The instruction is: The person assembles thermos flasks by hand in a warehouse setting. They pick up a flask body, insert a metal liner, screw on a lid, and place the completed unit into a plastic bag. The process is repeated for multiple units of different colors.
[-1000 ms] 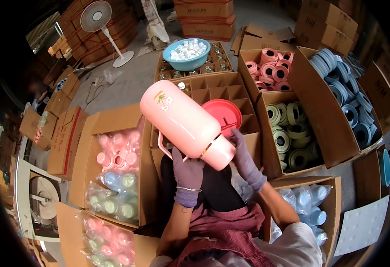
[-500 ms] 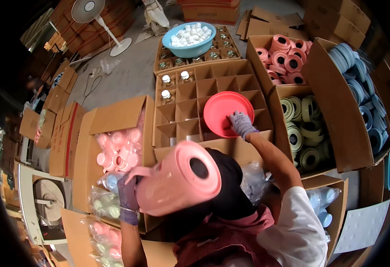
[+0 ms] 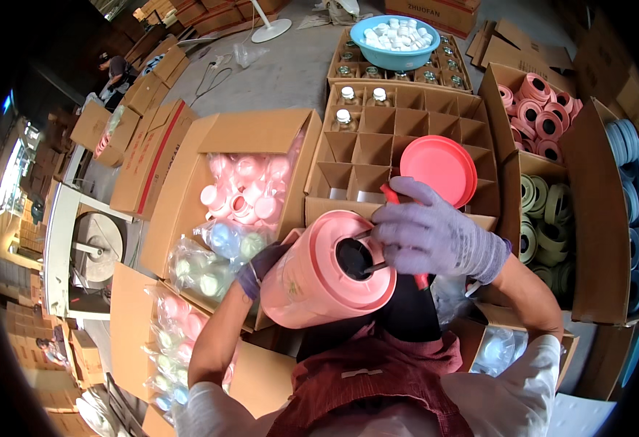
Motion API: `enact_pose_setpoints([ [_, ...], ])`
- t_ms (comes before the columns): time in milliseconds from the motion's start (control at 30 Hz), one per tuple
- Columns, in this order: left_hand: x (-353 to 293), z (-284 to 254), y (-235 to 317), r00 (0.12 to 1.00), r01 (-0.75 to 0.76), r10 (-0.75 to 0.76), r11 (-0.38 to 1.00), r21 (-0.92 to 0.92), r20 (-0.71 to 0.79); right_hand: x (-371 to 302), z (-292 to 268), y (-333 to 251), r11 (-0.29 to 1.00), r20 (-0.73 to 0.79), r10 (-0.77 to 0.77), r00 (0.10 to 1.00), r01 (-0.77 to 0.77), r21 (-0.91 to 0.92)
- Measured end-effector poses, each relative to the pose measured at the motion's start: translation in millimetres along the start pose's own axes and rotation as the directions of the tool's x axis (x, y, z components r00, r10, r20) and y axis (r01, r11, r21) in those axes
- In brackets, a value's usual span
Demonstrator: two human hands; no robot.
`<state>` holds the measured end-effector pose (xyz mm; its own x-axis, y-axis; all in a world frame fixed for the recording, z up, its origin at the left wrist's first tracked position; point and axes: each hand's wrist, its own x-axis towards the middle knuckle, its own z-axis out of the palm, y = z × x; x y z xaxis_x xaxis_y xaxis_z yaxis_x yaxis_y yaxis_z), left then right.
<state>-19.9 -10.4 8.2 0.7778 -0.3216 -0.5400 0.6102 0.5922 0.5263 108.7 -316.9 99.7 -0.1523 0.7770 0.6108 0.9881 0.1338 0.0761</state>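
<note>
My left hand (image 3: pixel 261 268), in a purple-grey glove, is closed at the handle side of a pink jug (image 3: pixel 297 284), its fingers partly hidden behind it. The jug is tilted, its round base with a dark central opening (image 3: pixel 353 258) turned up. In my gloved right hand (image 3: pixel 443 233) are pliers with red handles (image 3: pixel 391 194), which stick out above and below the fingers. Their dark jaws reach to the opening's rim. Just beyond that hand lies a round red tray (image 3: pixel 439 167) on the divided carton (image 3: pixel 369 149).
Three white-capped bottles (image 3: pixel 345 120) stand in the divided carton. Behind it, a blue basin (image 3: pixel 396 57) holds white caps. Cartons of pink rings (image 3: pixel 549 125), green rings (image 3: pixel 545 218) and blue rings (image 3: pixel 629 197) flank the right. A carton (image 3: pixel 261 131) of pink parts stands at left.
My right hand has left the red tray and come to the jug's base with pliers in it. The jug has turned its base further up. The view has shifted left.
</note>
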Motion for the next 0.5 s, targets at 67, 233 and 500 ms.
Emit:
enact_pose_setpoints([
  [67, 3.9, -0.6, 2.2, 0.999, 0.01, -0.003, 0.988, 0.152, -0.043, 8.8, -9.5, -12.3, 0.992, 0.111, -0.083, 0.99, 0.093, -0.081],
  [233, 19.5, -56.2, -12.2, 0.989, -0.145, 0.142, 0.792, 0.593, 0.052, 8.6, -11.0, -48.6, 1.0, 0.269, 0.0, 0.963, 0.003, -0.011],
  [500, -30.4, -2.6, -32.7, 0.376, -0.392, 0.88, -0.134, 0.91, 0.292, -37.0, 28.5, -80.9, -0.26, 0.504, 0.844, 0.18, -0.686, 0.68],
])
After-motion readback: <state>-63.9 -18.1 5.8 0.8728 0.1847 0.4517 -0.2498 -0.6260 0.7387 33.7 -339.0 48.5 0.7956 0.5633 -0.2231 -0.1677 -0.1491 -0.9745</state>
